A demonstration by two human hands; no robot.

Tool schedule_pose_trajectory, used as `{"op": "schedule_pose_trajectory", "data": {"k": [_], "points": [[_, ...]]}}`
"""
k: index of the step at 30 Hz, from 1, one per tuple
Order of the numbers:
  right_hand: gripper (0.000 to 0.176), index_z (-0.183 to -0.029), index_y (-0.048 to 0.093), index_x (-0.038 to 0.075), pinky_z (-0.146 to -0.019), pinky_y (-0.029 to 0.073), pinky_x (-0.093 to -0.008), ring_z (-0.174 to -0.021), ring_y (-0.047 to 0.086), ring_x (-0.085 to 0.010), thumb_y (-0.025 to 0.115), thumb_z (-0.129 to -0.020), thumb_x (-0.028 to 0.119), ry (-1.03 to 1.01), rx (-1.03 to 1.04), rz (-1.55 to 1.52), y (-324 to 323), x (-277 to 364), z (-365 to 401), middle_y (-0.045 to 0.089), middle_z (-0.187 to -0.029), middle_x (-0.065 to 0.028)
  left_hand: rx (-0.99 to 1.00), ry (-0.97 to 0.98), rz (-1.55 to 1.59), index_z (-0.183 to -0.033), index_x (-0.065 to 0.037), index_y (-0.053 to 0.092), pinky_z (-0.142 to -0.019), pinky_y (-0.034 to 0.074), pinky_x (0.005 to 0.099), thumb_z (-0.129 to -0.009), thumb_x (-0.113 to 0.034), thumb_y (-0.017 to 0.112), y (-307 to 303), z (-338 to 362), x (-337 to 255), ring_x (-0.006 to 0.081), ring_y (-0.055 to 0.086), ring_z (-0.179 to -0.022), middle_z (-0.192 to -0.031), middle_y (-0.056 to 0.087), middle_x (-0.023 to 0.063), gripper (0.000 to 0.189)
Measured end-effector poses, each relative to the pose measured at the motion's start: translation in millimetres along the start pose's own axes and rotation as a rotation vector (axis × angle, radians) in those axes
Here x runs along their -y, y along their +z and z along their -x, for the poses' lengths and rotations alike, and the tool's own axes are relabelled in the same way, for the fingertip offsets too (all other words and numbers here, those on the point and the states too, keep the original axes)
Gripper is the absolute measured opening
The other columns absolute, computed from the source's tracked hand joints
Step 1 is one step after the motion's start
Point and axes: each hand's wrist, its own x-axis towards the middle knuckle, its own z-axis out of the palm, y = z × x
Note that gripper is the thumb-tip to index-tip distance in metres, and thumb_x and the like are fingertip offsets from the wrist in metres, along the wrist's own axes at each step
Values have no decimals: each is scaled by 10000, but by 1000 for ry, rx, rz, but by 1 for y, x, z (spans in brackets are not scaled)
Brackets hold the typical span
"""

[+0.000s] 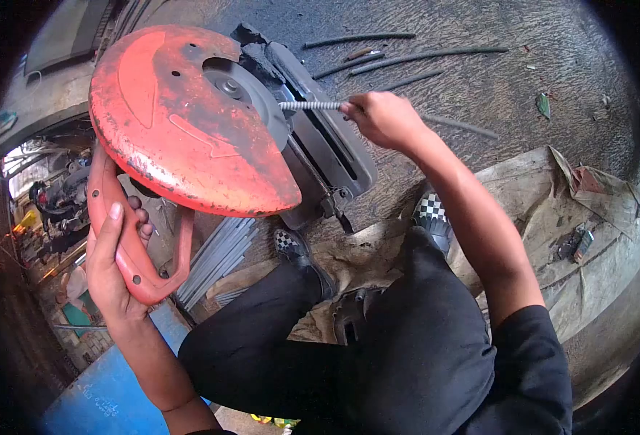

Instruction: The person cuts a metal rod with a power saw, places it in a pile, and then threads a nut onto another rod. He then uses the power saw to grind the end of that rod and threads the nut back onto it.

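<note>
My left hand (113,261) is wrapped round the red handle (133,267) of a cut-off saw at the left. Above the handle sits the saw's worn red guard (189,123), with the dark disc (266,101) showing at its right edge. My right hand (381,119) is closed on a thin grey rod (313,106), which runs left to the disc. The rod's left end lies beside the disc, over the dark saw base (316,148); whether they touch I cannot tell.
Several dark rods (429,59) lie on the wet ground at the top. A bundle of grey rods (218,254) rests below the saw. Dirty cloth (537,188) spreads at the right. My checkered shoes (432,210) are near the base, and a blue surface (117,377) is at lower left.
</note>
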Motion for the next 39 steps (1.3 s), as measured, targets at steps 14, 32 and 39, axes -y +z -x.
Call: {"op": "schedule_pose_trajectory", "data": {"k": [14,32,39], "points": [[248,-929,709,182,-853,349,-518,-950,568,-284,569,-859,375,-238,-295,293,-11,17,-34,660,-882,-86,-30,-13,68,-1311,34,403,-900,431,317,-879,-192,607,5,0,-10,193,551,-982,-1133,546,141,529],[187,-821,705,143,-866,334,-449,-910,560,-243,607,-816,302,-396,-456,387,-16,20,-35,636,-811,-61,-24,-8,96,-1319,41,399,-895,436,314,-876,-170,606,5,-1,-8,200,556,-1000,-1140,556,139,532],[156,-817,704,135,-875,336,-444,-923,557,-235,609,-806,259,-389,-464,377,-20,26,-29,633,-813,-60,-12,-14,105,-1309,37,416,-885,439,312,-877,-170,604,3,-3,-7,194,564,-996,-1137,566,139,514]]}}
